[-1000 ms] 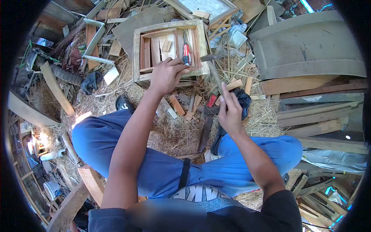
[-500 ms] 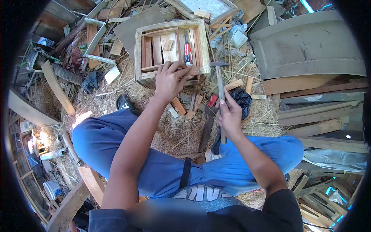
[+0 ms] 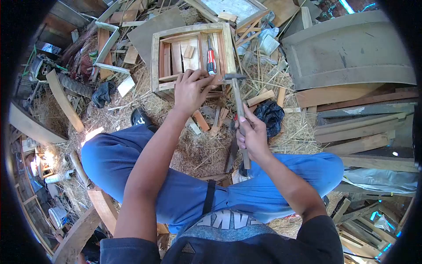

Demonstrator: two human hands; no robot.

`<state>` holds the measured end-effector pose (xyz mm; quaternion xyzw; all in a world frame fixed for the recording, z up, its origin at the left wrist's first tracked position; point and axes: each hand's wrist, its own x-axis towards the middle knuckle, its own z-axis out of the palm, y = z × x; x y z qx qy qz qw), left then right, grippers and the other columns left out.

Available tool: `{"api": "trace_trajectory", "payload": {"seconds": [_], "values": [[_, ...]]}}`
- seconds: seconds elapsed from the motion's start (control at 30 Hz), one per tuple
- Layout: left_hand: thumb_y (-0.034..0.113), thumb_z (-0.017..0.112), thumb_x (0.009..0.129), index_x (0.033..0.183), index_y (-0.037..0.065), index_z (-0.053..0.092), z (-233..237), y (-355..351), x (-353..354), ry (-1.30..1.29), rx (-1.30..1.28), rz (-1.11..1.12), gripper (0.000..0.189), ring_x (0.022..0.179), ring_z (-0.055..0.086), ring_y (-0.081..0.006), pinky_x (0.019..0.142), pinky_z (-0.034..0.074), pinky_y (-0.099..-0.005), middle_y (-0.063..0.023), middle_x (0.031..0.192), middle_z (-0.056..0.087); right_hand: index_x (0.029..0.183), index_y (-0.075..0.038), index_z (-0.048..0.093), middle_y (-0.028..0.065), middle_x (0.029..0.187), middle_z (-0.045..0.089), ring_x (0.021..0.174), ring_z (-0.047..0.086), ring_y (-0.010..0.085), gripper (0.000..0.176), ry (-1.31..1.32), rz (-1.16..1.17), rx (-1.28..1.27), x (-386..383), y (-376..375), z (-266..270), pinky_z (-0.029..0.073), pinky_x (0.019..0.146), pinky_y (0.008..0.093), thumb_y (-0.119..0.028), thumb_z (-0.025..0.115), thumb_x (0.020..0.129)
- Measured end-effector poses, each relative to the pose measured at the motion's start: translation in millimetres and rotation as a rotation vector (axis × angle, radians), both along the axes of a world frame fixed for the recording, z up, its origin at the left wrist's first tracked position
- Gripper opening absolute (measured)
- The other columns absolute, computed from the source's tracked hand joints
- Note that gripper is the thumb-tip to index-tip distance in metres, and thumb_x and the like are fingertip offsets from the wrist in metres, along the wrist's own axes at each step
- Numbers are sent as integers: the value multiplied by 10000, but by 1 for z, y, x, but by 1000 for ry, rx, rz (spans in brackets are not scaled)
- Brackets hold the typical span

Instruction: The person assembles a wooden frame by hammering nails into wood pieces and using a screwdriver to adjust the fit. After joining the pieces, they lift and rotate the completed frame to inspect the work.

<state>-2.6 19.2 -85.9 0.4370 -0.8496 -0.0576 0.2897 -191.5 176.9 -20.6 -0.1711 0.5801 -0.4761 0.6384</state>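
Observation:
A rectangular wooden frame (image 3: 155, 66) lies on the straw ahead, with thinner wood strips inside it. My left hand (image 3: 190, 91) bends over its near edge, fingers closed on the wood there; whether a small nail is between the fingertips I cannot make out. My right hand (image 3: 253, 136) is wrapped round the handle of a hammer (image 3: 239, 103). The hammer's metal head is at the frame's near right corner, just right of my left fingertips. Inside the frame rest a red, white and black screwdriver (image 3: 211, 61) and a small wood block (image 3: 189, 52).
Straw and wood scraps surround my crossed legs. A large grey curved panel (image 3: 338, 53) and stacked boards (image 3: 360, 130) lie to the right. A black plastic bag (image 3: 269, 118) is beyond my right hand. A curved wood piece (image 3: 65, 100) lies left.
My right hand has brought the hammer leftward, and its head is now nearer my left fingertips at the frame's corner. My left hand holds its place on the frame.

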Motion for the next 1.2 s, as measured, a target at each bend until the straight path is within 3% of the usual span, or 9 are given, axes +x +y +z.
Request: {"api": "trace_trajectory", "payload": {"seconds": [0.23, 0.33, 0.43, 0.6, 0.83, 0.9, 0.93, 1.07, 1.2], "values": [[296, 799, 815, 1085, 211, 802, 0, 0, 0, -11, 24, 14, 284, 1022, 595, -209, 867, 481, -407, 56, 1064, 666, 1601, -225, 374, 6, 895, 521, 525, 428, 51, 540, -34, 85, 44, -5, -4, -1, 349, 418, 213, -113, 487, 1085], [302, 800, 815, 1085, 210, 801, -2, 0, 2, -11, 38, 13, 285, 1025, 596, -210, 876, 480, -404, 57, 1065, 668, 1591, -230, 399, -8, 854, 539, 511, 429, 53, 537, 68, -32, -24, -3, -6, -3, 352, 419, 219, -101, 497, 1079], [306, 805, 811, 1078, 207, 803, -3, 0, 0, 36, 21, 10, 285, 1029, 598, -209, 881, 481, -402, 56, 1068, 670, 1570, -228, 441, -11, 834, 548, 515, 445, 51, 516, 122, 132, -25, -12, -7, -8, 363, 422, 226, -92, 501, 1076], [302, 823, 789, 1055, 193, 806, -2, -1, 1, 76, 72, 2, 287, 1035, 604, -219, 893, 481, -407, 47, 1084, 677, 1560, -207, 461, -22, 820, 539, 511, 441, 55, 516, 191, 65, -17, -18, -16, -14, 362, 429, 236, -83, 523, 1063], [302, 831, 780, 1048, 185, 805, 0, -2, 1, 56, 78, 25, 294, 1020, 616, -225, 895, 483, -405, 44, 1051, 688, 1501, -151, 544, -22, 820, 603, 615, 496, 55, 459, 344, 179, -63, -41, -32, -21, 435, 543, 229, -79, 555, 1048], [309, 833, 777, 1037, 179, 802, 0, -2, 0, 91, 88, 18, 292, 1018, 618, -229, 904, 482, -406, 38, 1054, 691, 1539, -159, 491, -16, 810, 544, 510, 396, 41, 486, 486, 203, -145, -46, -36, -24, 311, 433, 222, -103, 543, 1060], [309, 833, 777, 1037, 179, 802, 1, -1, 0, 95, 89, 19, 292, 1018, 618, -229, 904, 482, -406, 38, 1054, 691, 1487, -123, 552, -34, 817, 586, 695, 510, 62, 457, 566, 273, -167, -52, -37, -18, 474, 659, 236, -69, 574, 1034], [285, 845, 758, 1070, 165, 787, 5, -4, 1, 70, 170, 31, 339, 1039, 623, -254, 925, 477, -417, 6, 1070, 695, 1468, -116, 574, 4, 875, 659, 749, 546, 73, 453, 582, 288, -145, -58, -42, -10, 498, 734, 254, -86, 607, 1017], [288, 845, 754, 1102, 179, 769, 6, -4, 1, 32, 215, 48, 373, 1064, 621, -251, 930, 472, -423, 8, 1080, 692, 1439, -98, 599, 102, 1046, 733, 825, 607, 110, 435, 836, 400, -300, -70, -45, -17, 521, 802, 286, -133, 641, 1008]]}}
